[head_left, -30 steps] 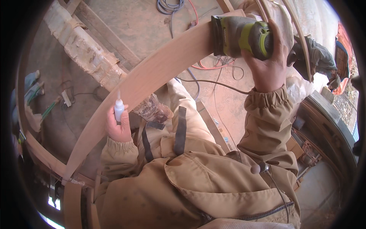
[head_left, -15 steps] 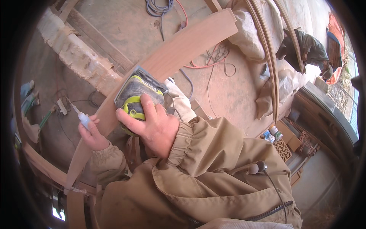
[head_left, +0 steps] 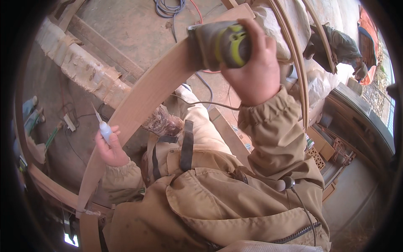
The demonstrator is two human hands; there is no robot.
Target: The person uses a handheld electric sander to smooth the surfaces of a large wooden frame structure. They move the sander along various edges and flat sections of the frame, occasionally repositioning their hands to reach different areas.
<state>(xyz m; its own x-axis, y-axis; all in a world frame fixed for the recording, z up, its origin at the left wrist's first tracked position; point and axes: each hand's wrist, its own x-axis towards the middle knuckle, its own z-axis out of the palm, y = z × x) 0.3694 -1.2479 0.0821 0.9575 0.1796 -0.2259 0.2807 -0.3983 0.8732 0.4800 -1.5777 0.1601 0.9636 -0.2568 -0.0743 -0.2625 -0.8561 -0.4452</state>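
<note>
While dusty concrete floor [head_left: 126,29] is filling the background, a long curved wooden plank [head_left: 138,105] is arching from the lower left up toward the top middle of the view, its broad pale face turned upward. Beside it on the right, thinner bent wooden strips [head_left: 300,71] are sweeping down past a pile of pale sheeting [head_left: 273,25]. Another person in dark work clothes [head_left: 340,42] is bending over at the upper right, well apart from the plank. A long beam wrapped in torn pale tape [head_left: 84,67] is lying across the floor at the upper left.

Sitting on the upper part of the plank is a grey and yellow-green power sander [head_left: 218,44], its base pressing against the wood. The right hand [head_left: 252,71] is wrapping around the sander's rear, fingers closed firmly over its body, the tan sleeve reaching up from below. A thin dark cord [head_left: 201,102] is trailing under the plank.

Lower down, the left hand [head_left: 110,148] is resting against the plank's left edge, fingers curled tight around a small pale-blue bottle [head_left: 105,130] with a long pointed nozzle aiming upward. Coiled blue and red cables [head_left: 172,6] are lying on the floor at the top.
</note>
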